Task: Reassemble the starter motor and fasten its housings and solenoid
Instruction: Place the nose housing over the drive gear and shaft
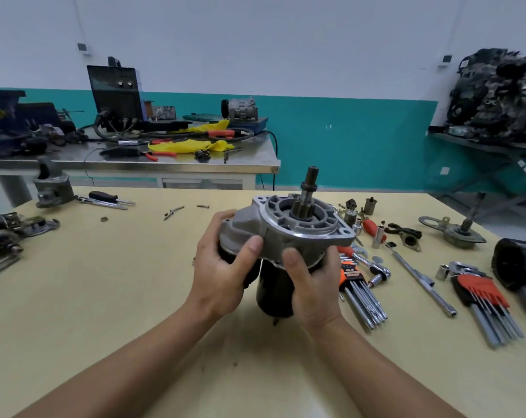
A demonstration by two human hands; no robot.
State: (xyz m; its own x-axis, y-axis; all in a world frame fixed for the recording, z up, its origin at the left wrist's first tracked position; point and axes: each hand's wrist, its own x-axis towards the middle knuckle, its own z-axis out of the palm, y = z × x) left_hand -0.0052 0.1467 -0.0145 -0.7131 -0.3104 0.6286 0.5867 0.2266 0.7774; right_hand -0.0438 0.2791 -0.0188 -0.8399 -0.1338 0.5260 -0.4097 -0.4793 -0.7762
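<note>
The starter motor [285, 236] is held upright above the middle of the yellow table [105, 297], its toothed gear and shaft [308, 191] pointing up out of the grey front housing [304, 227], with the black body [273, 291] hanging below. The left hand [222, 276] is wrapped closed around the left bulge of the housing and the dark part beneath it, thumb pressed on the grey metal; the right hand [313, 285] is closed around the right side where housing meets body, thumb on the seam. Judging from this grip, the step in hand is seating the housing squarely on the body before any bolts go in (no fastener is visible in the seam). To do it well, both thumbs should press evenly so the joint closes all round, and the bolt holes should be lined up by small twists rather than force. Just to the right lie hex keys [362, 294], a ratchet [373, 267] and an extension bar [421, 282]; two loose bolts [177, 210] rest further back on the left.
</note>
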